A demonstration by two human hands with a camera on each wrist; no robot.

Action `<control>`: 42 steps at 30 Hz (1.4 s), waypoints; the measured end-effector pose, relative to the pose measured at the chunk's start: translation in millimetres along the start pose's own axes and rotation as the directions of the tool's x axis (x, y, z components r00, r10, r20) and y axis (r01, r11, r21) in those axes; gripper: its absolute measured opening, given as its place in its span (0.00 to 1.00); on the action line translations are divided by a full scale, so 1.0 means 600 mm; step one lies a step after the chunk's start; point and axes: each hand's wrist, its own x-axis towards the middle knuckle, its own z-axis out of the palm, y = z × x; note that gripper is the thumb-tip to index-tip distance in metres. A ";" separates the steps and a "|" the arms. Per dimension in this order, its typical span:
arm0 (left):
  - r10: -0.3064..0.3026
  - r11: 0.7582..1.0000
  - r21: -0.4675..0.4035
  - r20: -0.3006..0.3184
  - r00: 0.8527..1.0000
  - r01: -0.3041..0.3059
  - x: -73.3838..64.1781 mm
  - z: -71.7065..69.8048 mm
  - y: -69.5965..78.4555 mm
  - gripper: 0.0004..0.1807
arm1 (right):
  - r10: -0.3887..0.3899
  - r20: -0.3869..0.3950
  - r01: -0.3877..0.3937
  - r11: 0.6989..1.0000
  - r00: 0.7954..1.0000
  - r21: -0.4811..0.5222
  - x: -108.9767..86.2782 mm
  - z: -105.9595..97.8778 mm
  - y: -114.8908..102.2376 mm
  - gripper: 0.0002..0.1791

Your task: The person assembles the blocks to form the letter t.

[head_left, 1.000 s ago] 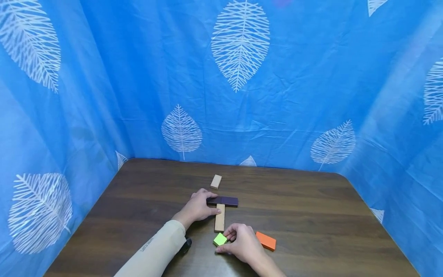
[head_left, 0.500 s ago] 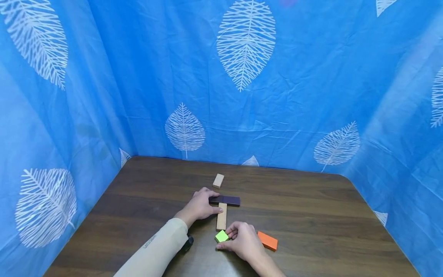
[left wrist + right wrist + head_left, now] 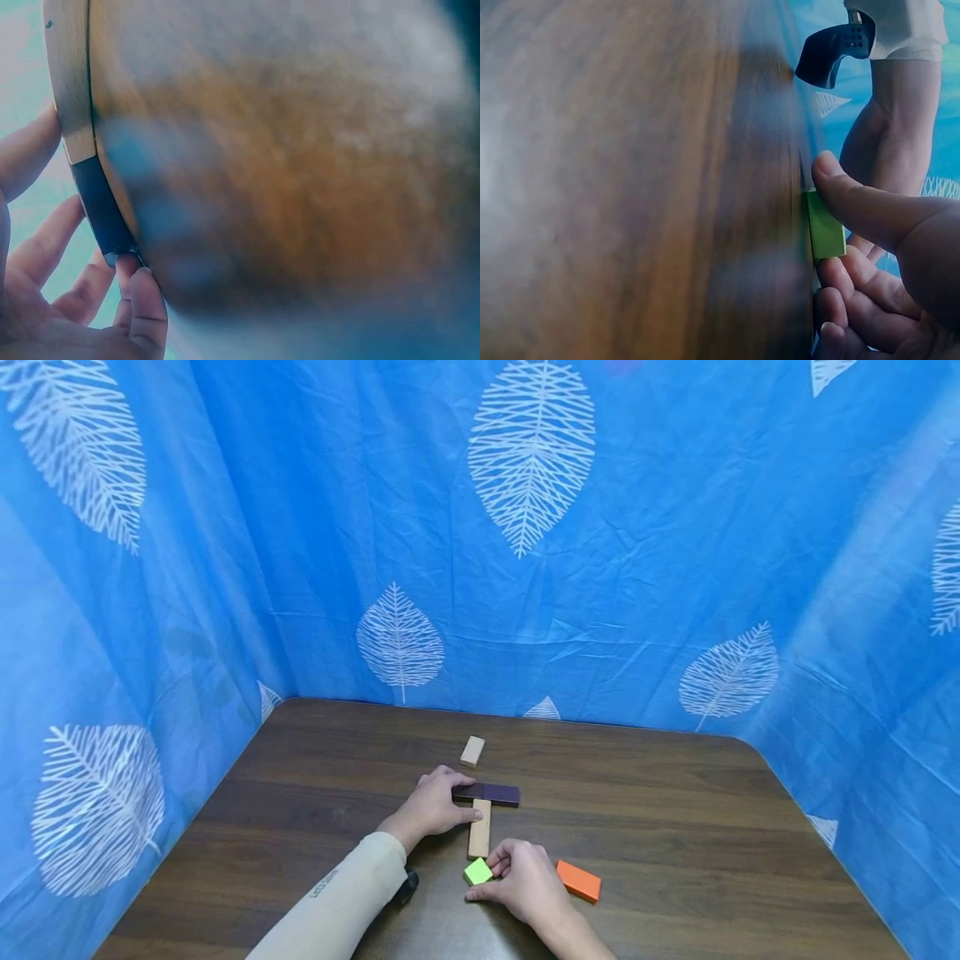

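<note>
Two dark purple blocks lie end to end across the table, and a long pale wooden block runs from their seam toward the near side. My left hand reaches over the left dark block, with the index finger along its far edge. Its thumb touches the wooden block, and other fingertips meet the end of the dark block. My right hand pinches a small bright green block between thumb and fingers, just below the wooden block's near end. The green block sits against the tabletop.
An orange block lies right of my right hand. Farther back is a short pale wooden block. The brown wooden table meets a blue curtain with white leaf prints. A black device hangs under the left sleeve.
The head view has shifted slightly. The right hand and green block have edged minutely toward the wooden block; the left hand keeps its place on the blocks.
</note>
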 end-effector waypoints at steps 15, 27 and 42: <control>-0.029 0.999 -0.016 0.000 1.000 0.029 -0.004 -0.005 0.000 0.31 | 0.039 0.040 -0.036 0.996 0.998 -0.076 0.001 0.001 -0.010 0.22; -0.023 1.000 -0.016 -0.006 1.000 0.023 -0.003 -0.003 -0.001 0.31 | 0.063 0.076 -0.055 0.993 0.995 -0.104 0.001 -0.001 -0.014 0.22; 0.002 1.000 -0.003 -0.005 1.000 -0.002 -0.002 0.000 0.001 0.31 | -0.033 0.045 0.035 0.998 0.998 -0.048 -0.007 -0.032 -0.007 0.31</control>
